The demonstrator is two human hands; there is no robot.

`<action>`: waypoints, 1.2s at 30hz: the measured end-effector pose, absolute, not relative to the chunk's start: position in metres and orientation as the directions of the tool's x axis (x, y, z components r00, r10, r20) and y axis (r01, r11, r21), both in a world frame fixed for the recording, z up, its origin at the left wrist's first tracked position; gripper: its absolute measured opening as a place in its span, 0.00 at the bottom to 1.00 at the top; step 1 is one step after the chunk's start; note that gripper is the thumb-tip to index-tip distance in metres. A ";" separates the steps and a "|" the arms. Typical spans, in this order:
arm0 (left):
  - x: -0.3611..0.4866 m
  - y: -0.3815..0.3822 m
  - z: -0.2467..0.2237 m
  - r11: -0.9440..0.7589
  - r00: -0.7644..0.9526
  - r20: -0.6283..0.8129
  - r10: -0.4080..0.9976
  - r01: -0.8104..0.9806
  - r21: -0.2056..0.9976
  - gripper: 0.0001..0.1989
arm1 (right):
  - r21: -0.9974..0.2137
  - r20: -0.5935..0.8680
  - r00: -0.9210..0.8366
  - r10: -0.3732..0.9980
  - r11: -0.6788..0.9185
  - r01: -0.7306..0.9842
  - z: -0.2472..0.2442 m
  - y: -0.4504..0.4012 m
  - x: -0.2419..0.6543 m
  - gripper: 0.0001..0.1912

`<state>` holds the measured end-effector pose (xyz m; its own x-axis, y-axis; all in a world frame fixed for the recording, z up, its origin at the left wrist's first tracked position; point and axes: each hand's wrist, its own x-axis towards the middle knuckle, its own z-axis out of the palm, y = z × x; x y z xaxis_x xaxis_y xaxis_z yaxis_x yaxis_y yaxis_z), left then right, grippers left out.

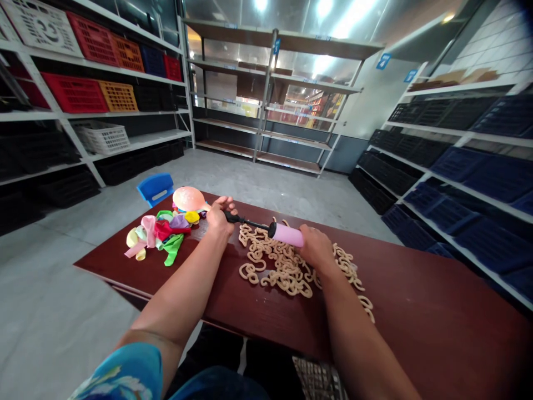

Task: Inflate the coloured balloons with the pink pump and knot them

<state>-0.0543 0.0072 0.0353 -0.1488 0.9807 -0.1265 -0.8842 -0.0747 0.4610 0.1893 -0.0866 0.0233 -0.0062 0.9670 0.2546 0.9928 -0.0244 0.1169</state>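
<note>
A hand pump with a pink barrel (288, 234) and black rod lies level above the table. My left hand (220, 215) is closed around its black nozzle end, with the neck of a partly inflated orange balloon (189, 199) there. My right hand (315, 244) grips the far end of the pink barrel. Limp balloons (160, 230) in several colours lie heaped on the table's left part, beside my left forearm. Many beige curved pieces (287, 269) are spread beneath the pump and around my right hand.
The dark red table (400, 300) spans the foreground. A blue chair (156, 189) stands past its far left edge. Shelves with red crates (77, 93) line the left, a metal rack (266, 83) stands at the back, and dark blue crates (478, 222) fill shelves on the right.
</note>
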 end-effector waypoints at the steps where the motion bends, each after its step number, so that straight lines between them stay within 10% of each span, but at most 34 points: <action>1: -0.052 0.005 0.036 -0.058 -0.122 -0.114 0.986 -0.892 0.448 0.05 | 0.124 0.258 -0.022 0.966 -0.010 0.992 0.024 -0.088 0.184 0.14; 36: -0.028 -0.012 0.039 -0.042 -0.074 -0.065 0.995 -0.915 0.401 0.11 | 0.179 0.405 -0.140 0.904 0.072 0.981 0.019 -0.090 0.159 0.13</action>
<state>-0.0279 -0.0122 0.0390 -0.0744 0.9951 -0.0648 -0.9149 -0.0423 0.4015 0.1586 -0.0896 0.0188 -0.1400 0.9037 0.4047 0.9812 0.0719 0.1789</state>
